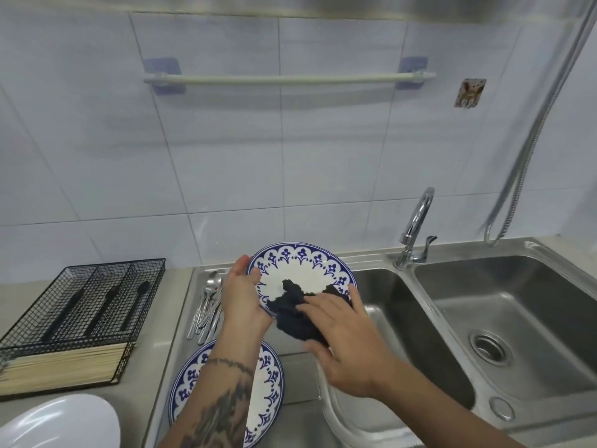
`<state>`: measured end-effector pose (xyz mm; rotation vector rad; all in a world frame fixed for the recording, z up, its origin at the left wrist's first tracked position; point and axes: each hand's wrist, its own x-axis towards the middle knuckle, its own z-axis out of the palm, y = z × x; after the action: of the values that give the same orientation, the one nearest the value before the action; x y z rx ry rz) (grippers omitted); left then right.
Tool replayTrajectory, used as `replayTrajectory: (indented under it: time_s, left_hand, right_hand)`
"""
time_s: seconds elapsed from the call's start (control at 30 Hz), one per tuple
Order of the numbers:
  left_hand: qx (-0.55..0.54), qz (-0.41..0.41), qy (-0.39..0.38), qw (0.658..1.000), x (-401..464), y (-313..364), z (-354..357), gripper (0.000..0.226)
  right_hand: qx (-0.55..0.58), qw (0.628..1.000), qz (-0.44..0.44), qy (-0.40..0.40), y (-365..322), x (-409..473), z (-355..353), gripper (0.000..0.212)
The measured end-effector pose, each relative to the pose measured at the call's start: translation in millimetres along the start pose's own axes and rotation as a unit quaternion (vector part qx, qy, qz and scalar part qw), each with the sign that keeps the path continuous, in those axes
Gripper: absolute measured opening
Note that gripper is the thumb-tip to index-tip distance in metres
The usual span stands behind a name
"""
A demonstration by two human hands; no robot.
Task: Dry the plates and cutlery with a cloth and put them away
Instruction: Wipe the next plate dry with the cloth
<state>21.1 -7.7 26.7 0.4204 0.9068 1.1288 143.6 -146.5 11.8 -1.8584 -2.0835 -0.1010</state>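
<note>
From the head camera, the left hand (240,294) grips the left rim of a blue-patterned plate (302,270), thumb over the face and fingers hidden behind. The plate is held tilted up toward the person, above the drainboard, probably so the face is open to wiping and drips fall toward the sink (504,321).

The right hand (342,337) lies with fingers spread and nearly straight on a dark cloth (295,313), pressing it against the plate's lower right face. The thumb sits under the bunched cloth; whether it pinches the fabric cannot be told. The flat hand seems meant to push as much cloth as possible onto the surface.

Below the left wrist a second plate (268,373) lies flat on the drainboard, seemingly waiting its turn. Just left of the left hand a bunch of cutlery (208,307) rests on the drainboard, still undried by the look of it. Further left stands a wire basket (97,305) with dark utensils in its compartments, a likely home for the cutlery. A white dish (61,421) sits at the near left corner.

The job looks early: one plate under the cloth, the rest to come.
</note>
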Motion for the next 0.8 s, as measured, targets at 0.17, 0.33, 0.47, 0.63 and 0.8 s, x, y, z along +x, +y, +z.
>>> replayTrajectory:
  time_s: [0.17,0.33,0.47,0.63,0.8]
  left_hand:
    - [0.035,-0.022,0.017,0.999,-2,-7,1,0.039]
    - [0.26,0.144,-0.095,0.95,-5,-6,-23,0.037]
    - [0.439,0.296,-0.266,0.805,-6,5,-35,0.049]
    - [0.497,0.291,-0.315,0.755,-12,20,-18,0.049]
    - [0.327,0.235,-0.297,0.866,-23,12,5,0.041]
  right_hand:
    - [-0.029,0.997,-0.014,0.073,13,13,-2,0.032]
    - [0.066,0.994,0.079,0.046,32,14,-31,0.025]
    - [0.202,0.969,0.139,0.008,46,18,-52,0.027]
    - [0.3,0.937,0.175,0.026,59,19,-71,0.026]
    - [0.381,0.885,0.23,0.139,61,20,-59,0.031]
